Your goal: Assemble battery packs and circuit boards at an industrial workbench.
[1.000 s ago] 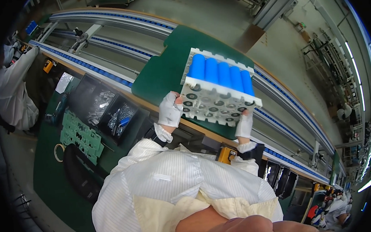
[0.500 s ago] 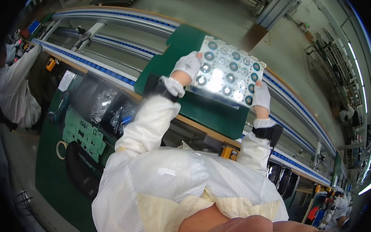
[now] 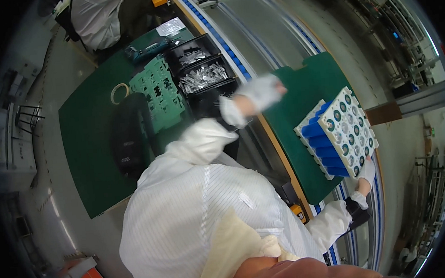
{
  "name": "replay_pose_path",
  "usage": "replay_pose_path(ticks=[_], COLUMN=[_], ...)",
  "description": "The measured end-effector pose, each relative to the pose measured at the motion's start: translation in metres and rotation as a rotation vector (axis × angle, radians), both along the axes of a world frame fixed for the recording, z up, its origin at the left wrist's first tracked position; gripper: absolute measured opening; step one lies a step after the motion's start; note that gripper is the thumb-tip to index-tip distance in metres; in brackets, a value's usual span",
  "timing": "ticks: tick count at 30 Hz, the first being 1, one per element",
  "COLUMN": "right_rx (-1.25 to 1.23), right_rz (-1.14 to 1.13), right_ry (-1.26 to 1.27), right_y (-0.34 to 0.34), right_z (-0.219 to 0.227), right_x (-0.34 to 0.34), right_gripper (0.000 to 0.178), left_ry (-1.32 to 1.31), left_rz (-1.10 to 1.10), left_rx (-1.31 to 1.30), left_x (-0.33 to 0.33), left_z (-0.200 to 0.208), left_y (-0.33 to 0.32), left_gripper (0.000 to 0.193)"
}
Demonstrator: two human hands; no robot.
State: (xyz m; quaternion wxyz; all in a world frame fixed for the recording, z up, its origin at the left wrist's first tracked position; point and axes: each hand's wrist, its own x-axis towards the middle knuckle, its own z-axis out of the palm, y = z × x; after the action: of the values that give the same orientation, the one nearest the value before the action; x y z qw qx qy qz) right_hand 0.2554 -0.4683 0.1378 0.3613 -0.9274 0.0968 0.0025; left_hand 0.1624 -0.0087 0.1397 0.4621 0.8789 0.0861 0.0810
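A battery pack of blue cylindrical cells (image 3: 319, 146) between two white plastic holders (image 3: 352, 131) stands on a green board (image 3: 289, 107), its round cell ends showing in the upper holder. My right hand (image 3: 368, 173), in a white glove with bare fingertips, grips the pack's near right edge; some fingers are hidden behind it. Away from the pack, my left hand (image 3: 263, 93) hangs over the board's left edge beside the black bins (image 3: 176, 52). Motion smears its fingers, and nothing shows in it.
Metal strips (image 3: 203, 79) fill the bins. On the green table to the left lie green cut-out sheets (image 3: 158, 94), a tape roll (image 3: 113, 97) and a power tool (image 3: 143, 51). A black curved object (image 3: 128, 139) stands nearer. Conveyor rails (image 3: 238, 61) run alongside; another person (image 3: 95, 22) is at far left.
My left hand has let go of the pack and moved left toward the bins. The pack, earlier held by both hands, now stands tilted in view on the board. The view has turned left.
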Motion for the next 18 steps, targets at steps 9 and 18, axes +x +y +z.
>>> replay_pose_path(ticks=[9,18], right_rx=[0.11,-0.108], right_rz=[-0.018,0.054], right_ry=[0.004,-0.051], right_y=[0.0,-0.009], right_z=[-0.004,-0.005], right_x=[0.003,0.005], right_gripper=[0.043,0.044], left_ry=[0.432,0.588], left_rz=[0.796,0.635], left_rx=[0.592,0.472], left_x=[-0.123,-0.116], left_z=[-0.066,-0.102], left_y=[0.281,0.351], left_gripper=[0.034,0.029])
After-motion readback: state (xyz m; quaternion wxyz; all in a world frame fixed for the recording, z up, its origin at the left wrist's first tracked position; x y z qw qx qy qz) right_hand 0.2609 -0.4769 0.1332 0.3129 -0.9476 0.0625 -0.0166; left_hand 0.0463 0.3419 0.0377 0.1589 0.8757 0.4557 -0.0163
